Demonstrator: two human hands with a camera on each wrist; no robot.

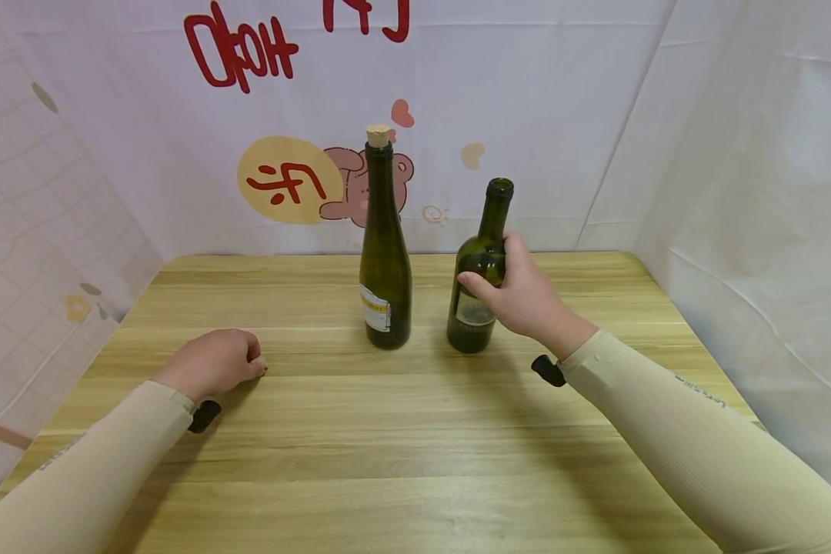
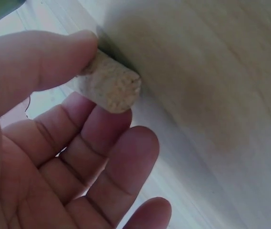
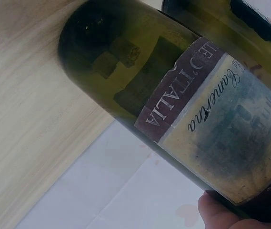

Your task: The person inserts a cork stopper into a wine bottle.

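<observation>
Between thumb and fingertips, my left hand (image 1: 215, 360) pinches a short pale cork (image 2: 114, 88), low over the table's left side. My right hand (image 1: 526, 298) grips a dark green wine bottle (image 1: 469, 336) around its shoulder, thumb across the front. This bottle is uncorked, leans slightly right at the top, and has its base at the table. In the right wrist view its worn label (image 3: 230, 138) reads "D'Italia", and blocky brownish shapes show in the glass near its base. A taller green bottle (image 1: 385, 254) stands upright to its left, a cork (image 1: 378, 136) seated in its mouth.
The light wood table (image 1: 360, 438) has rounded back corners. A white curtain (image 1: 561, 92) with red characters and a cartoon bear hangs along its back edge, and pale sheets flank both sides. The two bottles stand close together, a narrow gap between them.
</observation>
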